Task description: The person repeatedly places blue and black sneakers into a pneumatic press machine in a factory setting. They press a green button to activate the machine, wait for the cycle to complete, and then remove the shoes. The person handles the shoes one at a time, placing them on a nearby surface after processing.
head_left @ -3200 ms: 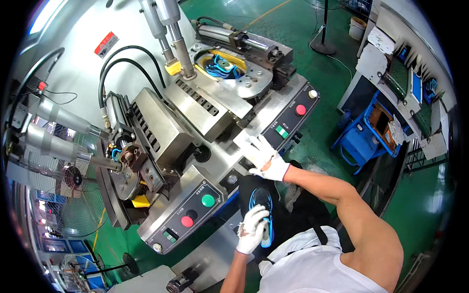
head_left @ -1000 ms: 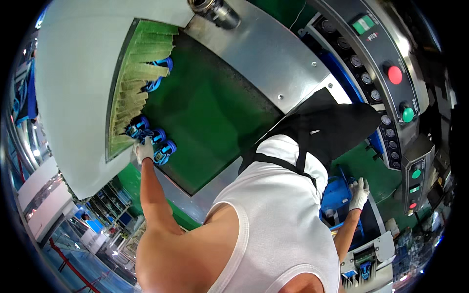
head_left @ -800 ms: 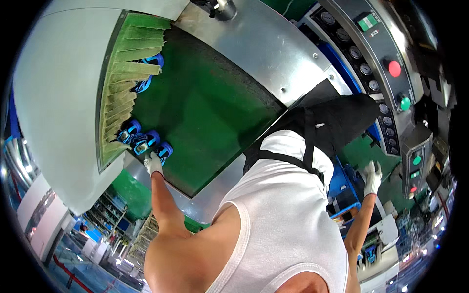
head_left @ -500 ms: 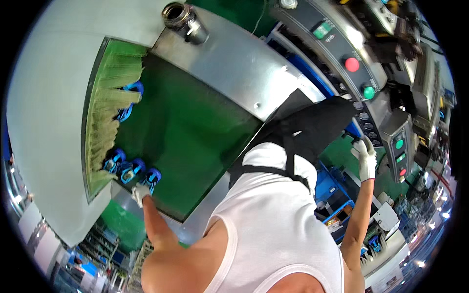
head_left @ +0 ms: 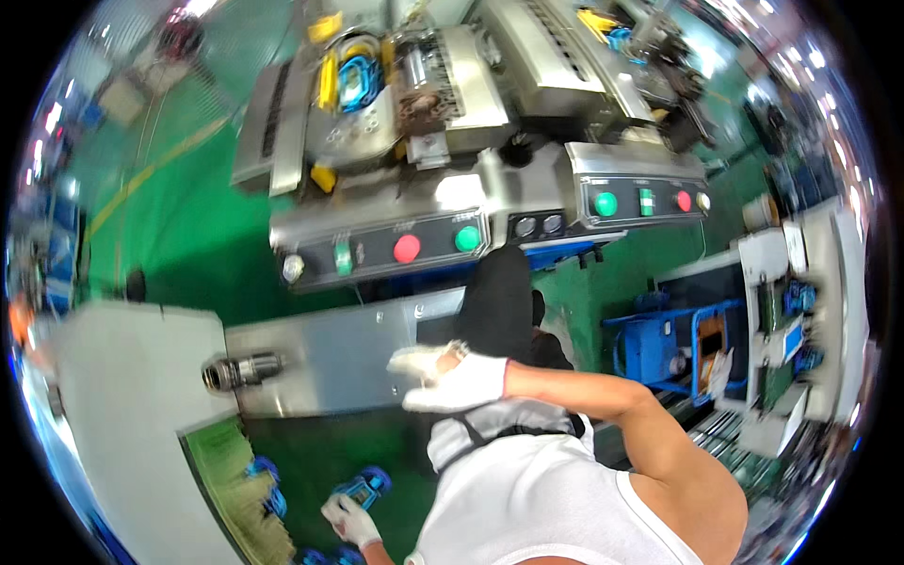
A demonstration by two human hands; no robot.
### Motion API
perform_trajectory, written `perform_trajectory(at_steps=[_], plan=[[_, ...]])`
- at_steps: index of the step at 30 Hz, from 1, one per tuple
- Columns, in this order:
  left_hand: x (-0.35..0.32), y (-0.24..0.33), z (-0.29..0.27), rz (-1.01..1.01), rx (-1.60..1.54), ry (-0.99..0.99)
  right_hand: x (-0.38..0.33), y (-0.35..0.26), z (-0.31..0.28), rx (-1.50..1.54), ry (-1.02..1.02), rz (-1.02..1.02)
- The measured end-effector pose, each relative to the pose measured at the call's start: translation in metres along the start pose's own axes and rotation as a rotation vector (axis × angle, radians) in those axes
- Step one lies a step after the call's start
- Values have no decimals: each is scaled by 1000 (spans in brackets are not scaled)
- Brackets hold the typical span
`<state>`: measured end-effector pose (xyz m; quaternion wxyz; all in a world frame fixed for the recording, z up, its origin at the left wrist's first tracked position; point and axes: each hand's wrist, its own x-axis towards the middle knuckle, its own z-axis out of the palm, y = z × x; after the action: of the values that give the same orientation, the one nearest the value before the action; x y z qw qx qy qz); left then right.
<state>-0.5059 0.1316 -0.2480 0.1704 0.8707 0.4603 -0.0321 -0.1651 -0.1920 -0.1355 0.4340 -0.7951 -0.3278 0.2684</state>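
Left hand (head_left: 350, 520), gloved, is pinching a blue part (head_left: 363, 487) at its lower end; the grip is pressed onto it. The part is lying on the green conveyor belt (head_left: 311, 452), its long axis running diagonally, pointing up and right toward the steel panel (head_left: 330, 353). Right hand (head_left: 452, 379), gloved, is hovering beside that panel, fingers spread, holding nothing. Beyond the panel, a control console (head_left: 386, 252) is standing on green floor (head_left: 179, 217).
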Motion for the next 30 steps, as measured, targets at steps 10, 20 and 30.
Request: perform_trajectory(at_steps=[10,20,30], plan=[[38,311,-96,1122,-302,-122,40,-6,82,-73,294,-208],[156,635,-135,1594,-262,287,-108,25,-81,1180,435,264],[295,804,-4,886,170,262,-202,51,-28,1405,1048,235]])
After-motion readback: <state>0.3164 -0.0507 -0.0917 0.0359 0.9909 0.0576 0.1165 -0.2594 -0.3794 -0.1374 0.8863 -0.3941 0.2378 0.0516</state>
